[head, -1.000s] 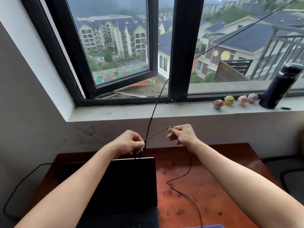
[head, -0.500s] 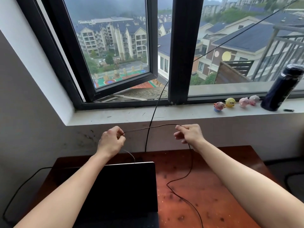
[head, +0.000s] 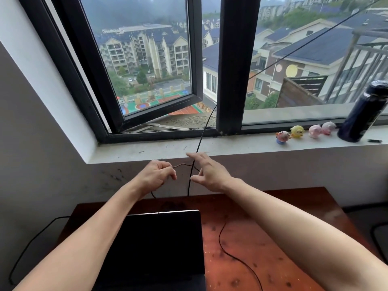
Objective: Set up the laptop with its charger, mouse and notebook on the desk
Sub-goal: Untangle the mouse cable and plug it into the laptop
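Observation:
A black laptop point(head: 159, 244) stands on the reddish wooden desk point(head: 252, 259) with its lid up, seen from behind. A thin black cable point(head: 235, 257) runs across the desk to the right of the laptop and rises toward my hands. My left hand point(head: 155, 177) is closed on this thin cable above the lid's top edge. My right hand point(head: 207, 173) hovers just right of it with fingers spread, the cable passing between thumb and fingers; whether it touches the cable I cannot tell. No mouse or notebook is in view.
A second black cable point(head: 201, 139) comes in through the open window point(head: 147, 66) and drops behind the desk. Several small toy figures point(head: 298, 132) and a dark bottle point(head: 363, 112) stand on the white sill. Another cable point(head: 31, 244) loops off the desk's left side.
My hands have come closer together again. My right hand has spread its fingers and loosened from the cable. The view has tilted down slightly.

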### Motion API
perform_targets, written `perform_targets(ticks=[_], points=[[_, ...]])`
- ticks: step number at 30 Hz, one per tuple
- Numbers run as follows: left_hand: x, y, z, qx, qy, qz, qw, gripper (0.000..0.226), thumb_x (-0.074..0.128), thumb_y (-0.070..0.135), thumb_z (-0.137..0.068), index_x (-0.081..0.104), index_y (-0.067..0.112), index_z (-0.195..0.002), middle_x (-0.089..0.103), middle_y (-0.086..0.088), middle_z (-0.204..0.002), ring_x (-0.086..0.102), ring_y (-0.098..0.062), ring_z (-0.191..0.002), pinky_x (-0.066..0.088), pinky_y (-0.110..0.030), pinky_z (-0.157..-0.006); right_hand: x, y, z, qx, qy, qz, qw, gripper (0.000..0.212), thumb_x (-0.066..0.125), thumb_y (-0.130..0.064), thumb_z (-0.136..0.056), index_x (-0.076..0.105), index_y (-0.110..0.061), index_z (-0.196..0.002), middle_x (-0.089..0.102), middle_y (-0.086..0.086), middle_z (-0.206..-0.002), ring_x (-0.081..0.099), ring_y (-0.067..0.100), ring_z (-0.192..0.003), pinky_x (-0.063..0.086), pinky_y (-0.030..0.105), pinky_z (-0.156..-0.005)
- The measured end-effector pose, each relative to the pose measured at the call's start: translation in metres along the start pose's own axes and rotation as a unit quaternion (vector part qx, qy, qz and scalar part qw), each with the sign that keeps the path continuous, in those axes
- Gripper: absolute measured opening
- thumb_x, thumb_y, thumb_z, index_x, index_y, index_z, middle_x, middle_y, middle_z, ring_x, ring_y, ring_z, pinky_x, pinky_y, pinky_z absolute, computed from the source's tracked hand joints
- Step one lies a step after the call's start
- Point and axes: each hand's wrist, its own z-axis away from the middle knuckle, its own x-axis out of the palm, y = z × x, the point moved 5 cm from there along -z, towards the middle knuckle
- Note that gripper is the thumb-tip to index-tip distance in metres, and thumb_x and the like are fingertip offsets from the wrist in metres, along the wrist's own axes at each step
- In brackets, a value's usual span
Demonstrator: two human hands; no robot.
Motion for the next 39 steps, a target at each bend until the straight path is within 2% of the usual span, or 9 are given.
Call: perform_targets(ticks=[5, 7, 13, 16, 21, 24, 29, 32, 39], points=[[-0.001, 0.005, 0.012, -0.002, -0.054, 0.041, 0.998, 0.031, 0.042, 0.009, -0.088, 0.057, 0.012, -0.062, 0.029, 0.006, -0.042, 0.020, -0.010, -0.039, 0.019, -0.017, -0.039, 0.014, 0.000, -0.007, -0.033, 0.009, -0.094, 0.995, 0.014, 0.063, -0.035, -0.090, 0.072, -0.026, -0.098, 0.070, -0.009, -0.091, 0.063, 0.008, -0.070, 0.053, 0.032, -0.076], [-0.010, -0.002, 0.017, -0.014, -0.038, 0.068, 0.997, 0.029, 0.039, 0.014, -0.091, 0.057, 0.011, -0.069, 0.028, 0.004, -0.045, 0.021, -0.013, -0.041, 0.021, -0.021, -0.041, 0.010, 0.020, -0.008, 0.030, 0.060, -0.153, 0.986, 0.018, 0.062, -0.028, -0.092, 0.073, -0.021, -0.079, 0.070, -0.007, -0.071, 0.064, 0.007, -0.058, 0.057, 0.034, -0.069], [-0.021, -0.031, 0.028, -0.062, -0.024, 0.232, 0.970, 0.021, 0.040, 0.010, -0.097, 0.059, 0.006, -0.088, 0.040, -0.002, -0.053, 0.033, -0.015, -0.046, 0.033, -0.025, -0.048, -0.021, 0.108, 0.013, 0.292, 0.179, -0.148, 0.928, 0.024, 0.056, -0.029, -0.093, 0.073, -0.014, -0.087, 0.074, 0.010, -0.088, 0.069, 0.026, -0.085, 0.055, 0.042, -0.086], [-0.007, -0.030, 0.023, -0.047, -0.015, 0.284, 0.957, 0.018, 0.046, 0.006, -0.097, 0.064, 0.003, -0.093, 0.061, -0.006, -0.070, 0.052, -0.015, -0.061, 0.046, -0.031, -0.064, -0.020, 0.097, 0.021, 0.283, 0.167, -0.046, 0.943, 0.044, 0.059, -0.038, -0.089, 0.055, -0.021, -0.129, 0.059, 0.009, -0.126, 0.059, 0.032, -0.111, 0.046, 0.038, -0.092], [0.015, -0.013, 0.003, -0.060, 0.053, 0.191, 0.978, 0.005, 0.066, 0.004, -0.085, 0.071, 0.004, -0.084, 0.063, -0.005, -0.076, 0.050, -0.011, -0.060, 0.046, -0.024, -0.059, 0.011, 0.059, 0.039, 0.201, 0.095, -0.213, 0.951, 0.019, 0.060, -0.012, -0.086, 0.071, -0.018, -0.101, 0.073, 0.001, -0.096, 0.068, 0.019, -0.087, 0.055, 0.035, -0.082], [0.018, 0.000, -0.006, -0.078, 0.058, 0.197, 0.976, 0.003, 0.071, 0.005, -0.081, 0.068, 0.004, -0.082, 0.063, -0.003, -0.065, 0.053, -0.012, -0.052, 0.046, -0.024, -0.056, 0.035, 0.050, 0.063, 0.219, -0.019, -0.345, 0.912, 0.030, 0.049, 0.002, -0.085, 0.071, -0.011, -0.100, 0.073, 0.003, -0.093, 0.062, 0.013, -0.073, 0.049, 0.025, -0.051], [0.022, 0.018, -0.015, -0.087, 0.035, 0.289, 0.953, 0.001, 0.064, 0.003, -0.086, 0.064, 0.002, -0.086, 0.068, -0.004, -0.061, 0.066, -0.013, -0.054, 0.054, -0.021, -0.052, 0.050, 0.038, 0.084, 0.246, -0.139, -0.569, 0.772, 0.030, 0.040, -0.023, -0.099, 0.065, -0.018, -0.115, 0.072, 0.002, -0.112, 0.066, 0.015, -0.105, 0.050, 0.028, -0.069], [0.019, 0.014, -0.021, -0.099, 0.056, 0.338, 0.934, 0.006, 0.059, 0.002, -0.089, 0.061, 0.003, -0.084, 0.069, -0.005, -0.060, 0.068, -0.012, -0.053, 0.055, -0.020, -0.051, 0.048, 0.031, 0.090, 0.228, -0.195, -0.615, 0.729, 0.039, 0.039, -0.044, -0.099, 0.064, -0.017, -0.113, 0.071, 0.003, -0.090, 0.068, 0.018, -0.088, 0.045, 0.026, -0.062], [0.006, -0.044, -0.024, -0.164, 0.164, 0.354, 0.906, 0.009, 0.056, 0.001, -0.092, 0.059, 0.004, -0.084, 0.067, -0.008, -0.065, 0.069, -0.013, -0.050, 0.054, -0.019, -0.045, 0.023, 0.089, 0.114, 0.205, -0.076, -0.429, 0.877, 0.012, 0.066, -0.020, -0.090, 0.072, -0.011, -0.084, 0.055, 0.000, -0.059, 0.051, 0.006, -0.049, 0.033, 0.020, -0.049]])
